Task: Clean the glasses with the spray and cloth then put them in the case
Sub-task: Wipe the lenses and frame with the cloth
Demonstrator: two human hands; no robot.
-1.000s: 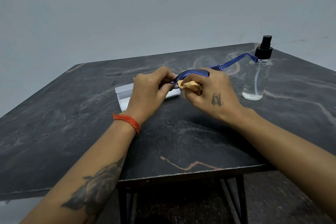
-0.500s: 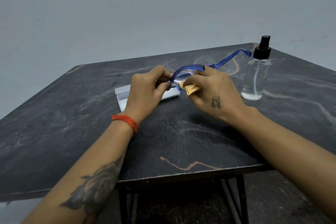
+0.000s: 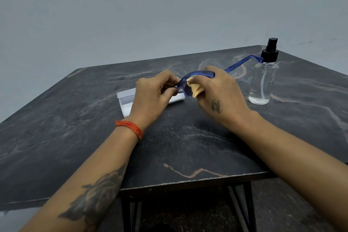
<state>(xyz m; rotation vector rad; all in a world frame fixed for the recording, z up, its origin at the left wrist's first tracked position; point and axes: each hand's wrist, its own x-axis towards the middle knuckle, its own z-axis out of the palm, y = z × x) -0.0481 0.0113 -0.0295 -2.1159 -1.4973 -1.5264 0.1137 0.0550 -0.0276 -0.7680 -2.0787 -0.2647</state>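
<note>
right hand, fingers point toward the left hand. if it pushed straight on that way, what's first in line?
Likely the glasses lens itself: the right hand already presses the cloth on it. Beyond that, the left hand gripping the frame's other end. Depth from one view is uncertain.

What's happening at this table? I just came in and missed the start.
A person is cleaning blue glasses. The left hand grips one end of the frame, while the right hand rubs a lens with a tan cloth. Both are held above the dark table. The white case lies open behind the left hand, and the spray bottle stands upright to the right, untouched.
</note>
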